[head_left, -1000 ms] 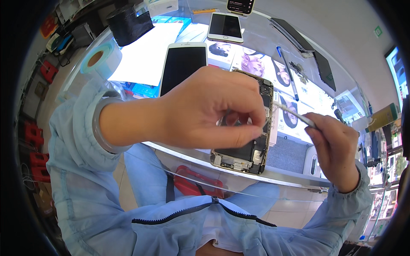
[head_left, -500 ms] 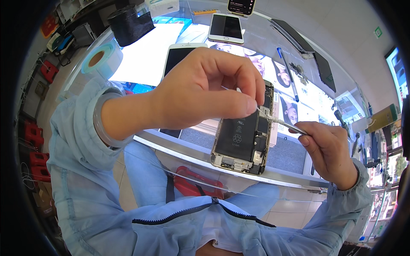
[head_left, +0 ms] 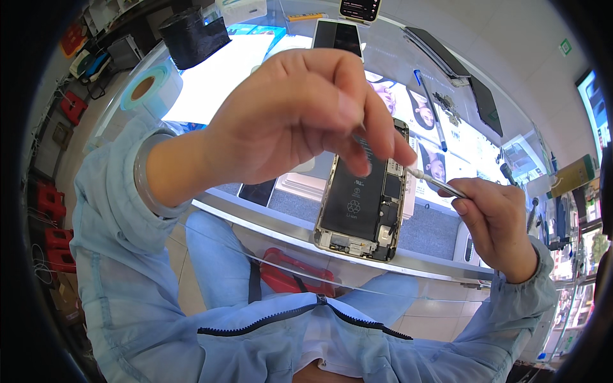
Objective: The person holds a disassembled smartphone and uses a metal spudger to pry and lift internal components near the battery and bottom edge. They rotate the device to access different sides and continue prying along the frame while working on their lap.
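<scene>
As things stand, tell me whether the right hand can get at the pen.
Probably yes: the pen lies uncovered beyond the right hand, and the left hand is off to the pen's left. The right hand holds a slim tool, though, so it would likely need to free some fingers.

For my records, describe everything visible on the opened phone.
The opened rectangular gold-rimmed phone lies insides up near the glass counter's edge, top angled right. A black battery sits beside dark and silvery, seemingly metal parts. The left hand hides its upper left; contact by hand or silver rod is unclear.
</scene>
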`<state>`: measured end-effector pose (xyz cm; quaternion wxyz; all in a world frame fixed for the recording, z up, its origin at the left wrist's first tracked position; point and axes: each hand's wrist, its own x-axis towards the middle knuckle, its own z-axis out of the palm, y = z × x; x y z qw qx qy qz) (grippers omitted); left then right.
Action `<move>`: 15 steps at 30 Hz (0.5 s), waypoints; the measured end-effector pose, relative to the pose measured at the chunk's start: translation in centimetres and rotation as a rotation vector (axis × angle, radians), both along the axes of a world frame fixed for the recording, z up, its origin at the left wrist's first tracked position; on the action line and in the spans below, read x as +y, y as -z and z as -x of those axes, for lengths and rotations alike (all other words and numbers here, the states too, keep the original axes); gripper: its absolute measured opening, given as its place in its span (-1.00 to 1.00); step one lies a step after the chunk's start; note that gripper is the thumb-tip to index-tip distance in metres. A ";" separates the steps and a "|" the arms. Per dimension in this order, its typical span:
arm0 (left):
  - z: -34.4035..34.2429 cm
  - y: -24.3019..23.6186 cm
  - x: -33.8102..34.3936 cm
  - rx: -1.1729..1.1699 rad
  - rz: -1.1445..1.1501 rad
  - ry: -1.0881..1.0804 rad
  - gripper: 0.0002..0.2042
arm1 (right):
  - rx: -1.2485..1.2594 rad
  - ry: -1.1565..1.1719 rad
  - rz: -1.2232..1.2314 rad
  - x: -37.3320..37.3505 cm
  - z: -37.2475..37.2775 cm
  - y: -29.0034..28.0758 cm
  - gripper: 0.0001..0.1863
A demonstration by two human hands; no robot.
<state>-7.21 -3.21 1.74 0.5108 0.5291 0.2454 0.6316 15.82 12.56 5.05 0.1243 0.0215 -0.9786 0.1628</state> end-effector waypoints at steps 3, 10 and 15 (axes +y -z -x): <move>0.0 -0.3 0.2 -0.227 0.071 -0.010 -0.84 | 0.057 0.013 0.005 0.4 -0.1 0.4 -0.90; 0.9 -0.3 0.5 0.085 0.004 -0.021 -0.83 | 0.056 0.024 -0.016 0.2 0.0 0.7 -0.88; -0.5 0.4 0.7 0.348 -0.112 -0.387 -0.80 | 0.098 -0.011 -0.107 -0.8 0.3 0.7 -0.86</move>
